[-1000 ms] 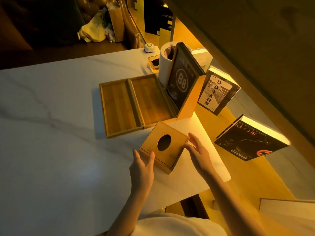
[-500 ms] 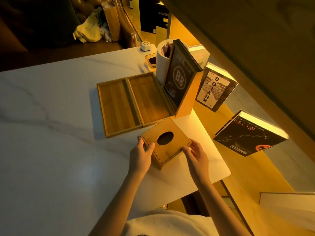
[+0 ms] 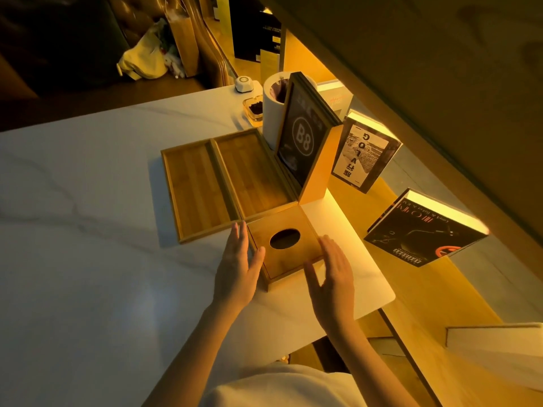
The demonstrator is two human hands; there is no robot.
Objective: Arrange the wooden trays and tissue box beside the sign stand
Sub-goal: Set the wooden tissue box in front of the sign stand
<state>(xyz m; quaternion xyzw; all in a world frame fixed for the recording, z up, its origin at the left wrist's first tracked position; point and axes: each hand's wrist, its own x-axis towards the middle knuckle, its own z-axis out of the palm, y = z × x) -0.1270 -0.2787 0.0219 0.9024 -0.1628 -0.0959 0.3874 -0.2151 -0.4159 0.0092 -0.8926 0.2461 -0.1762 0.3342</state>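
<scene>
A square wooden tissue box [image 3: 289, 261] with an oval hole in its lid rests flat on the white marble table [image 3: 88, 259], its far edge against the near ends of the trays. Two long wooden trays, the left tray [image 3: 192, 189] and the right tray [image 3: 249, 171], lie side by side. The right tray touches the sign stand [image 3: 305, 142], a dark panel marked B8 on a wooden wedge. My left hand [image 3: 239, 264] lies flat against the box's left side, fingers straight. My right hand [image 3: 332, 270] hovers by the box's right edge, fingers spread, holding nothing.
Behind the stand are a white cylinder holder [image 3: 271, 110], a small glass dish [image 3: 254, 108] and a white round device [image 3: 244, 83]. Two books [image 3: 364, 151] [image 3: 423, 230] lean on a lit shelf to the right. The table's edge runs just right of the box.
The tissue box went from tilted in both hands to flat on the table, pushed up against the trays. Both hands have opened; the right one has let go.
</scene>
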